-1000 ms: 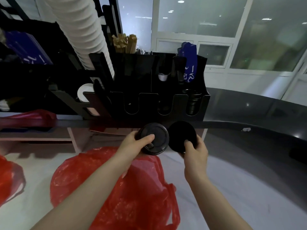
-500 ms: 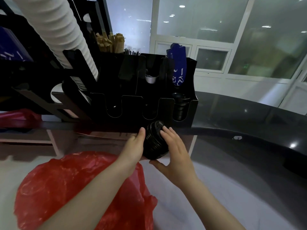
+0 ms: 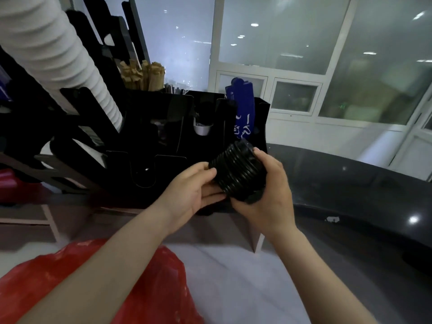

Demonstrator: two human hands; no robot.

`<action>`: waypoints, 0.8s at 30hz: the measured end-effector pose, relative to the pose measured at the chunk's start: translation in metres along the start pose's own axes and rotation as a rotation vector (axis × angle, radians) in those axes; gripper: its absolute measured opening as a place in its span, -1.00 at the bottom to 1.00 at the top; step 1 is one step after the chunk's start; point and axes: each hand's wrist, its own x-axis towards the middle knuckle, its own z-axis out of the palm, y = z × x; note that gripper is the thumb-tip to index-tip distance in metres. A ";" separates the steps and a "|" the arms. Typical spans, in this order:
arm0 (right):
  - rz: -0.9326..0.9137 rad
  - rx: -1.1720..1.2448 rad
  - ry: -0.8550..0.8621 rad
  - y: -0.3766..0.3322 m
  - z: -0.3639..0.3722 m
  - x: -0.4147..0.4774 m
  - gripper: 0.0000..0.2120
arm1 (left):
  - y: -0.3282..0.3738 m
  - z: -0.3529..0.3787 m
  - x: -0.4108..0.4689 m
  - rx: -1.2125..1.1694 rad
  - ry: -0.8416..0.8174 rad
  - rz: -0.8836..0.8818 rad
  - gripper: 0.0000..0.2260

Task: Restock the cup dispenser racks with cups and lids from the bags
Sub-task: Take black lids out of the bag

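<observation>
A stack of black lids (image 3: 238,171) lies on its side between my two hands, just in front of the black dispenser rack (image 3: 163,127). My right hand (image 3: 268,190) wraps round the stack from the right and below. My left hand (image 3: 191,188) holds its left end, thumb on top and fingers beneath. A long white stack of cups (image 3: 53,54) leans in the rack's left slot. The red bag (image 3: 149,288) lies low on the floor under my left forearm.
Brown stirrers (image 3: 142,74) and a blue packet (image 3: 243,108) stand in the rack's upper compartments. A dark curved counter (image 3: 350,181) runs to the right. Another red bag (image 3: 9,183) sits on the shelf at far left. Glass partitions close the background.
Two separate lid stacks, one in each hand, were brought together into one. Both hands then lifted it up and rightward to the rack's right end.
</observation>
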 end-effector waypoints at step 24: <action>-0.005 -0.432 -0.381 0.055 -0.005 0.084 0.04 | -0.011 -0.062 0.060 1.778 0.443 0.470 -0.25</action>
